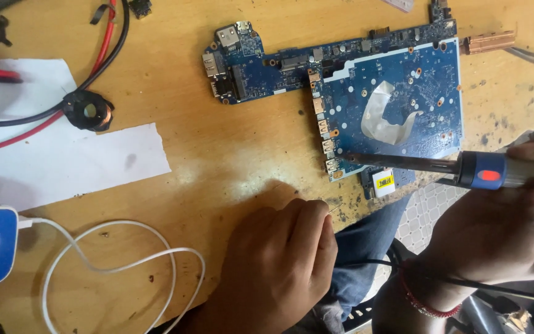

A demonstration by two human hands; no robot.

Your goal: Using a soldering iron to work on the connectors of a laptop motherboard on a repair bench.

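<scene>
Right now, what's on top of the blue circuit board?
A strip of translucent tape lies on the circuit board; the soldering iron tip touches its lower-left edge. Whatever's under the tape is hidden.

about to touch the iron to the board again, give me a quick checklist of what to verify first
1. Right hand has a grip on the soldering iron: ok, fingers wrap the handle.
2. Iron tip placed at the connector row on the left edge of the blue circuit board: ok; actual contact cannot tell.
3. Left hand away from the tip: ok, it rests closed on the wooden table, apart from the board.
4. Board lying flat: ok; whether it is fixed down, cannot tell.
5. White cable and red and black wires away from the iron: ok, both lie far left.
6. Tip heat: cannot tell.
</scene>
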